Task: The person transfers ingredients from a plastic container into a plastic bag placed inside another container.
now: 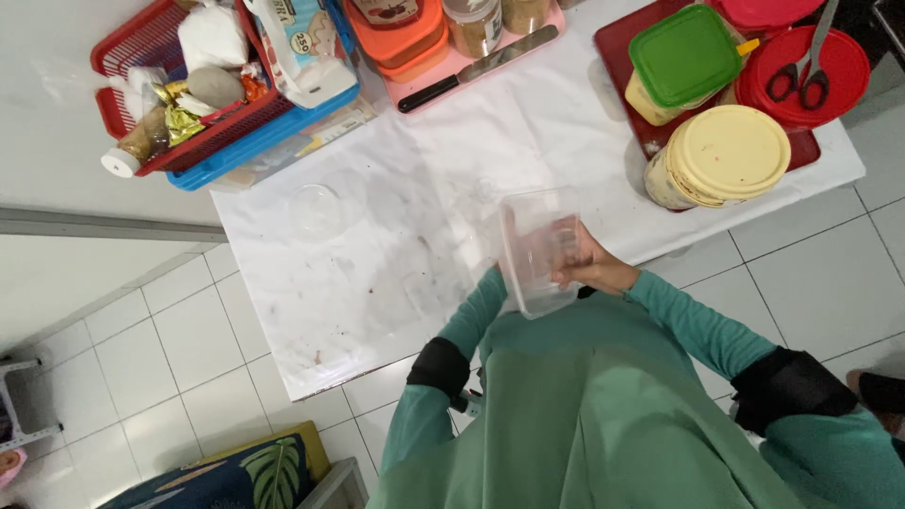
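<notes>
The right hand [589, 264] is closed around a clear plastic container [539, 250], its fingers showing through the see-through wall while the thumb side wraps the rim nearest the body. The left hand is hidden behind the container and the green sleeve, so whether it is open or gripping cannot be told; only its forearm reaches up to the container's lower edge. The container is a rectangular tub with rounded corners, empty, tilted on its side and held above the near edge of the white surface [377, 273], just in front of the person's chest. A clear round lid [316, 207] lies flat on the surface to the left, well apart from the container.
</notes>
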